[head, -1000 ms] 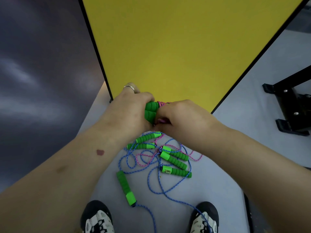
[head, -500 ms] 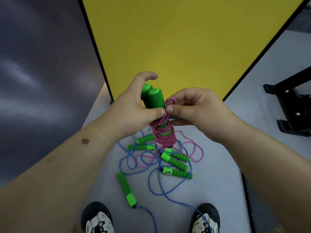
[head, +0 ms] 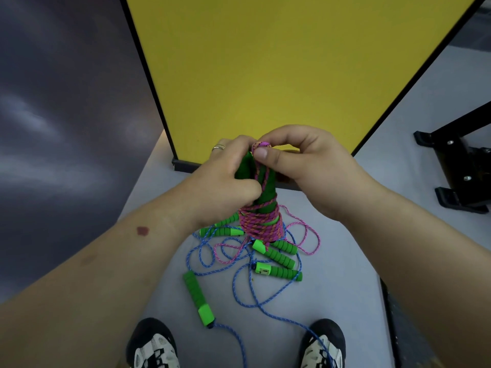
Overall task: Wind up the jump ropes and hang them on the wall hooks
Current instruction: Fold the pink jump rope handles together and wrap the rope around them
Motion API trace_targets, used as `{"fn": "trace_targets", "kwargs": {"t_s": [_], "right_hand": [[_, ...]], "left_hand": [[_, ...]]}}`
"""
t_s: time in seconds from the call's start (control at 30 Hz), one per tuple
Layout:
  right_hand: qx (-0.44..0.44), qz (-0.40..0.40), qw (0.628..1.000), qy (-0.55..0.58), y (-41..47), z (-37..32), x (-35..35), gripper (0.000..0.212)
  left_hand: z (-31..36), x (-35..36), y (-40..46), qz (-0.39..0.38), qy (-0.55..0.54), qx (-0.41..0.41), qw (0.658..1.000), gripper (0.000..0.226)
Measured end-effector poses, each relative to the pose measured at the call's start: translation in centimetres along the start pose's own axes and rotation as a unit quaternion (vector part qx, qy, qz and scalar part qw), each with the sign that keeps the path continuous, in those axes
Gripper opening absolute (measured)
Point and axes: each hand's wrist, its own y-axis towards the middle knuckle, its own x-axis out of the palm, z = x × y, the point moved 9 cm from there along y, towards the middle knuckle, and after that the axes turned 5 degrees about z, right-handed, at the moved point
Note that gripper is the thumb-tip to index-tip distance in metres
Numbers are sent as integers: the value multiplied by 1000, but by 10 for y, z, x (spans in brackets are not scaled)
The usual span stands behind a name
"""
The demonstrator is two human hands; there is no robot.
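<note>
A yellow panel (head: 265, 62) fills the upper frame above the grey floor (head: 332, 301). At centre, the left hand (head: 225, 181) grips two green handles (head: 261, 181) upright, pink rope (head: 261, 224) wound round their lower part. The right hand (head: 300, 160) pinches the rope's end loop at the top. Loose blue rope (head: 255, 296) and more handles lie below, between two shoes (head: 151, 346).

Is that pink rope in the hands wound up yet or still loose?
Mostly wound: the pink rope coils tightly round the green handles; the right hand pinches its last loop at the top.
</note>
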Motion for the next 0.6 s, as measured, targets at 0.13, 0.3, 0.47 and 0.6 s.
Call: {"fn": "trace_targets", "kwargs": {"t_s": [0.13, 0.3, 0.47, 0.6], "right_hand": [[58, 36, 997, 41, 3, 6, -2, 9], [131, 65, 986, 84, 7, 22, -4, 17], [170, 68, 980, 82, 7, 26, -4, 18], [216, 45, 972, 84, 4, 33, -1, 11]], "left_hand": [[6, -6, 0, 49, 69, 47, 995, 32], [6, -7, -1, 63, 77, 69, 993, 23], [5, -6, 0, 69, 32, 49, 996, 18], [5, -14, -1, 96, 20, 47, 994, 16]]}}
